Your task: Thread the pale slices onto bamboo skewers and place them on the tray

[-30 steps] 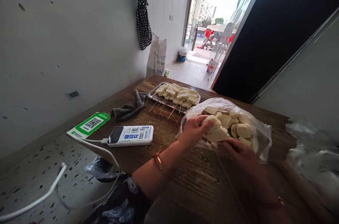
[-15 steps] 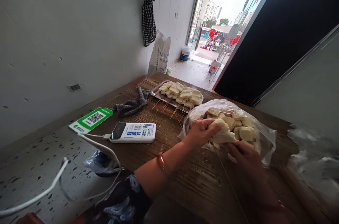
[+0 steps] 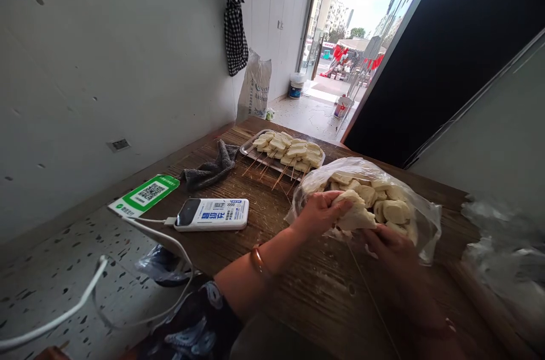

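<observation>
Pale steamed bun slices (image 3: 354, 213) are gripped in my left hand (image 3: 318, 215), thumb on top, above the near edge of an open clear plastic bag (image 3: 432, 224). More slices (image 3: 395, 209) fill the bag. My right hand (image 3: 394, 246) is closed at the lower right edge of the held slices; whatever its fingers pinch is hidden. Farther back, a tray (image 3: 247, 150) bears several skewered slices (image 3: 293, 147), their thin wooden skewers (image 3: 279, 177) pointing toward me.
On the table (image 3: 306, 292), left of my hands, lie a white power bank (image 3: 234, 215) with a cable (image 3: 185, 249), a green QR code card (image 3: 149, 192) and a grey cloth (image 3: 210, 170). Crumpled clear plastic (image 3: 498, 252) lies at the right. A wall borders the left side.
The view has shifted very slightly. Both hands keep nearly the same pose at the bun slices, and nothing has been let go.
</observation>
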Demonstrator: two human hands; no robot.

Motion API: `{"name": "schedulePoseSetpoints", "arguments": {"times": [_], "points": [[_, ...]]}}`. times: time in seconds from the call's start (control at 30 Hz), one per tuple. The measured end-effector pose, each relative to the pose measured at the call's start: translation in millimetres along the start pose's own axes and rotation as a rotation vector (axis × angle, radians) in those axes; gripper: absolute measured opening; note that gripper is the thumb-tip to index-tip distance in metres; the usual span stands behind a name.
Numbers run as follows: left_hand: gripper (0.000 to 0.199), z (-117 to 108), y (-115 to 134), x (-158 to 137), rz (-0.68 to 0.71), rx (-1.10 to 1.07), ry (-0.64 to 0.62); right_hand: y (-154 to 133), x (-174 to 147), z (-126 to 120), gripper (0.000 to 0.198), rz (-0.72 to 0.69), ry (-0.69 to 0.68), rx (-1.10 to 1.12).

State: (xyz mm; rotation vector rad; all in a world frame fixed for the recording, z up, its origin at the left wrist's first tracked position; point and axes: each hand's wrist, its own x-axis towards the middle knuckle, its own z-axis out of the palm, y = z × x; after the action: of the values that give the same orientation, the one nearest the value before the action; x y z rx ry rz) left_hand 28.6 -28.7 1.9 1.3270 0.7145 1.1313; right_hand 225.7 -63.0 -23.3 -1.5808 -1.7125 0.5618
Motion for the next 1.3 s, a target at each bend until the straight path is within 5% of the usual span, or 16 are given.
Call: {"name": "schedulePoseSetpoints", "arguments": {"times": [0.33,0.57,1.03,1.3], "points": [[0.050,0,-5,2,-0.078,-0.123,0.025,-18,-2,4,0.035,0.054,-0.058,0.138],[0.043,-7,-3,10,-0.089,-0.322,0.079,-14,0,6,0.034,-0.044,-0.043,0.219],[0.049,-5,-13,16,-0.120,-0.313,0.064,-14,7,8,0.033,-0.117,-0.040,0.258],[0.048,-26,-17,24,0.012,-0.056,0.282,1,14,-18,0.031,0.040,0.319,0.351]]}}
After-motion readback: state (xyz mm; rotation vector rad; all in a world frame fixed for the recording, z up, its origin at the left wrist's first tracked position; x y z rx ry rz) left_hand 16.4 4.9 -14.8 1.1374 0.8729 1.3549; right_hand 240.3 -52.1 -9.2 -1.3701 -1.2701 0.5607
